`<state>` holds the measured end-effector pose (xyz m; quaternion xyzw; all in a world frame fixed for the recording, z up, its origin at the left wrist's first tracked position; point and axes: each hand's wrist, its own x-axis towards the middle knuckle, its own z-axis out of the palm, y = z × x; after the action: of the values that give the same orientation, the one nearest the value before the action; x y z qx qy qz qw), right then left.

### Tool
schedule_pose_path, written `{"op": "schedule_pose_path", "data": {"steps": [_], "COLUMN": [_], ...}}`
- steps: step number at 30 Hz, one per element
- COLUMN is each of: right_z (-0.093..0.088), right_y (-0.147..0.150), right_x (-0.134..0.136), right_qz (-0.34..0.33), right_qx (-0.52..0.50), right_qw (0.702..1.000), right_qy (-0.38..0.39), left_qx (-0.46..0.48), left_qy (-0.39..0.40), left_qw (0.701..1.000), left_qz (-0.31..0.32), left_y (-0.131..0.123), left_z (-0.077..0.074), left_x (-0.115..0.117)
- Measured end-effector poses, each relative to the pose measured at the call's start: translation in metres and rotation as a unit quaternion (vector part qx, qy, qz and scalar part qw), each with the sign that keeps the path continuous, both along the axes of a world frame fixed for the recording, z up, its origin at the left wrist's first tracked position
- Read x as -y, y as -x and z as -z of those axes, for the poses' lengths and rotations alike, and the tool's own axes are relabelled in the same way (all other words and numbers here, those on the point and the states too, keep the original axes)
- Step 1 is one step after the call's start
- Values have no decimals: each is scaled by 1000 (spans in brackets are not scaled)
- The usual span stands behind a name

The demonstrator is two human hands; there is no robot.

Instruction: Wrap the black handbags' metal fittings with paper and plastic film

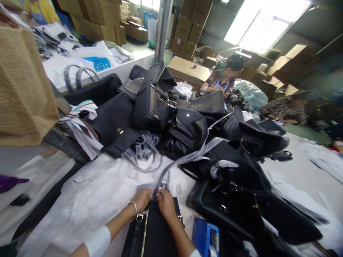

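Both my hands meet at the top edge of a black handbag (155, 232) lying in front of me on white wrapping. My left hand (141, 200), with a bracelet on its wrist, is closed in a pinch at the bag's top. My right hand (166, 203) is closed beside it, its fingers on the same spot. A strip of clear plastic film (187, 159) runs up and to the right from between my fingers. The bag's handle, wrapped in that film, rises just above my hands.
A heap of black handbags (193, 128) fills the table's middle and right. A blue tool (205, 237) lies right of my bag. A woven tan bag (24, 85) hangs at left. Two other people (227, 76) work at the far side. Cardboard boxes (187, 28) stack behind.
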<state>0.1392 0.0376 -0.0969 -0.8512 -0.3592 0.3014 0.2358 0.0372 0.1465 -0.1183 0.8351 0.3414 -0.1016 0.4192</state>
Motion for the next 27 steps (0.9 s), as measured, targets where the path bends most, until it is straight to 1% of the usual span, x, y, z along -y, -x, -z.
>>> {"op": "schedule_pose_path", "data": {"steps": [3,6,8,10,14,16,19,22,24,27], "right_z": [2,-2,-6,-11,-16,-13,-6,-2,-3,-7], "right_y": [-1,-5,-13,-23,-40,-41,-38,-42,-47,-54], "right_x": [-6,-8,-3,7,27,30,28,28,31,39], "right_qz": [-20,-40,-49,-37,21,30,30,27,20,1], "right_qx": [24,43,46,52,83,91,93,68,40,5], "right_qw": [999,997,996,996,995,994,994,997,999,1000], "right_qy": [38,58,61,55,55,58,48,26,9,-7], "left_qx": [-11,-27,-35,-38,-37,-31,-5,50,76,70], "left_qy": [0,-1,0,-2,-9,-14,-19,-5,31,106], "left_qw": [1000,999,999,999,999,999,999,997,995,989], "left_qz": [26,27,22,15,-5,-16,-39,-55,-62,-70], "left_y": [0,-4,-5,-5,-1,0,1,-9,-22,-44], "left_z": [-3,-4,-5,-6,-10,-15,-27,-36,-34,-21], "left_x": [-4,-5,-4,-2,4,8,16,25,31,36]}}
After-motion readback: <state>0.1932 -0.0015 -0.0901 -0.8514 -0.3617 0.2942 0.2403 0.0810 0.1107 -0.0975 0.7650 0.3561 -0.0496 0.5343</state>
